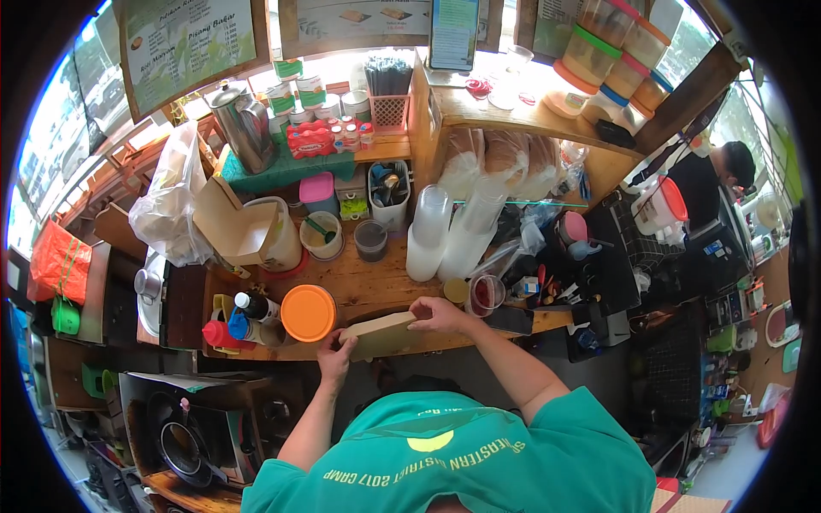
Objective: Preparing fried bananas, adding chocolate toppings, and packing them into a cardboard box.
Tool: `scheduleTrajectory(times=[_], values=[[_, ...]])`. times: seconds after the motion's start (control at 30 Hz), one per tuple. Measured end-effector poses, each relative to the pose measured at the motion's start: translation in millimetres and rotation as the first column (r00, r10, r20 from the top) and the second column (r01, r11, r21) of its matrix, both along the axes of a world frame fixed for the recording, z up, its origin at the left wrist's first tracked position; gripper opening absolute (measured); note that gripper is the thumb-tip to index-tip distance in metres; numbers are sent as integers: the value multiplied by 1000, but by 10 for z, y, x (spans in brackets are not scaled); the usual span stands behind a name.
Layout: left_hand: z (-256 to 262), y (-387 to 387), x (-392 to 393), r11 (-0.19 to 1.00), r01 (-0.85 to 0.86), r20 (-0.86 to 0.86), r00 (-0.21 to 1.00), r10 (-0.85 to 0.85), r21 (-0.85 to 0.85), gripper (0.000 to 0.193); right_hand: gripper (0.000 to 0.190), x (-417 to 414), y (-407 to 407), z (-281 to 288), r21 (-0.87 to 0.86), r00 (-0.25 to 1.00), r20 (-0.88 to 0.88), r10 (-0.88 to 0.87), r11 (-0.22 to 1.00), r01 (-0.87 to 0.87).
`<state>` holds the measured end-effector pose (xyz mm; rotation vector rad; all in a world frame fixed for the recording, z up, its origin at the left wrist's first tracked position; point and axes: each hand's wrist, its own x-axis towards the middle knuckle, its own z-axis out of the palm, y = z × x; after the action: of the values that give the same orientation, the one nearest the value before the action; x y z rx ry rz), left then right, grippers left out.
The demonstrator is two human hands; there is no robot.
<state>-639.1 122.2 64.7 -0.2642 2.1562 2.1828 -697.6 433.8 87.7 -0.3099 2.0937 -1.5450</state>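
Observation:
A flat cardboard piece, its folds unclear, (pixel 380 335) spans the space between my hands at the counter's front edge. My left hand (pixel 335 360) grips its left end, beside the orange-lidded tub (pixel 308 313). The right end is pinched by the fingers of my right hand (pixel 437 315), close to a clear cup with red contents (pixel 485 293). An open cardboard box (pixel 238 224) stands further back on the left, against a white bucket (pixel 282 234). Stacks of clear plastic cups (pixel 428 231) rise behind my right hand.
Squeeze bottles (pixel 221 335) stand at the counter's left end. Behind are a tub with a green scoop (pixel 321 236), a dark-filled container (pixel 371 240) and a steel pitcher (pixel 244 128). A pan (pixel 183 445) sits on a stove at lower left. Another person (pixel 705 173) is at far right.

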Motion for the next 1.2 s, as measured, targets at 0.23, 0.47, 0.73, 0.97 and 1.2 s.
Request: scheduleTrajectory(times=[0.23,0.47,0.73,0.97,1.2], values=[[-195,343,-67,940,-221,158,951,267,-259,47,60,121,-191,-402,107,923,-95,-372,918,381],[-573,341,-91,904,-313,78,934,349,-291,53,68,6,-386,-633,94,897,91,-432,901,424],[-660,317,-171,956,-106,233,957,173,-275,49,51,88,-299,-667,215,863,269,-428,900,379],[-541,435,-197,848,-35,67,994,83,-529,44,54,161,-272,-620,-151,654,703,-280,840,522],[-266,349,-291,756,144,205,979,-14,-639,49,62,68,-166,-402,-248,470,883,-19,831,498]])
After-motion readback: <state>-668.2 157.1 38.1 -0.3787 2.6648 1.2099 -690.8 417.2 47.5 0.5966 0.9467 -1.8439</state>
